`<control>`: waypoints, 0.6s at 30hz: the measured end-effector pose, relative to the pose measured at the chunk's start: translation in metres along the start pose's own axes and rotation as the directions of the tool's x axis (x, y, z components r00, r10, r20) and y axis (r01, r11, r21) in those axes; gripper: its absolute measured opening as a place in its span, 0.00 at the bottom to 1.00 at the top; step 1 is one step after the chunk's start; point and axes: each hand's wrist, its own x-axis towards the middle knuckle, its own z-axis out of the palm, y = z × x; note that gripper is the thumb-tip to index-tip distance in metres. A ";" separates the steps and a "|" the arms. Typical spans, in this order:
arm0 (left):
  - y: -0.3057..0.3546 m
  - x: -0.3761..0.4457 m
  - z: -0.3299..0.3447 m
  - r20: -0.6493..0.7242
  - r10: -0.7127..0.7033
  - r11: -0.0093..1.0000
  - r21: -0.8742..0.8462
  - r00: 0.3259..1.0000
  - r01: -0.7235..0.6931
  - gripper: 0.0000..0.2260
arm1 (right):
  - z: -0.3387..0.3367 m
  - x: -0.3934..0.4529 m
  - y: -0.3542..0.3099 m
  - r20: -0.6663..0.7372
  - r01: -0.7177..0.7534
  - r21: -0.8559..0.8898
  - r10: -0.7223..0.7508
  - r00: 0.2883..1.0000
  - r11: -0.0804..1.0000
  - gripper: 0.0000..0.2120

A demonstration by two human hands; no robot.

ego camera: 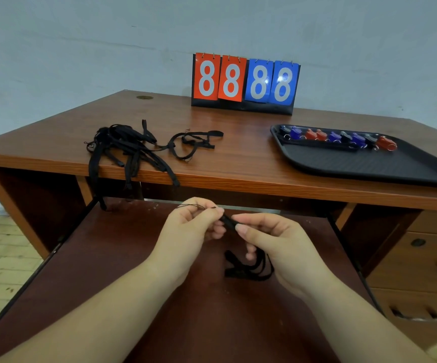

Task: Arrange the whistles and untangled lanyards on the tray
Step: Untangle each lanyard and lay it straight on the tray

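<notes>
Both hands hold one black lanyard (pixel 229 221) above the pull-out shelf. My left hand (pixel 193 226) pinches its thin cord end, and my right hand (pixel 269 239) pinches the strap beside it, the rest hanging bunched (pixel 248 265) under that hand. A tangled heap of black lanyards (pixel 131 148) lies on the desk's left side, some straps hanging over the front edge. At the right a black tray (pixel 369 163) carries a row of red, blue and black whistles (pixel 337 137) along its far side, with one straight lanyard (pixel 319 147) laid in front of them.
A flip scoreboard (pixel 244 83) reading 8888 stands at the back of the brown desk (pixel 238 158). The dark pull-out shelf (pixel 133 271) extends below the desk's front edge. Drawers with handles (pixel 416 315) are at the lower right.
</notes>
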 end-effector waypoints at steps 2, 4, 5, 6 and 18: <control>0.002 0.003 -0.005 -0.040 -0.004 1.000 -0.018 0.999 0.003 0.06 | -0.003 0.002 -0.001 0.015 -0.010 -0.026 0.011 1.000 1.000 0.07; 0.002 0.005 -0.006 -0.042 -0.009 1.000 -0.012 0.999 0.009 0.05 | -0.006 0.004 -0.001 0.000 -0.008 -0.006 0.008 1.000 1.000 0.06; 0.002 0.004 -0.005 -0.027 -0.018 1.000 -0.004 0.999 0.017 0.05 | -0.007 0.005 0.000 -0.017 0.001 0.009 0.000 1.000 1.000 0.07; 0.001 0.003 -0.003 -0.008 -0.031 1.000 -0.005 0.999 0.031 0.05 | -0.008 0.006 0.001 -0.030 0.009 0.019 -0.008 1.000 1.000 0.07; 0.004 -0.010 0.003 0.234 -0.391 0.915 0.208 0.890 0.347 0.27 | -0.005 0.002 0.001 -0.225 0.103 -0.018 -0.104 0.969 0.995 0.07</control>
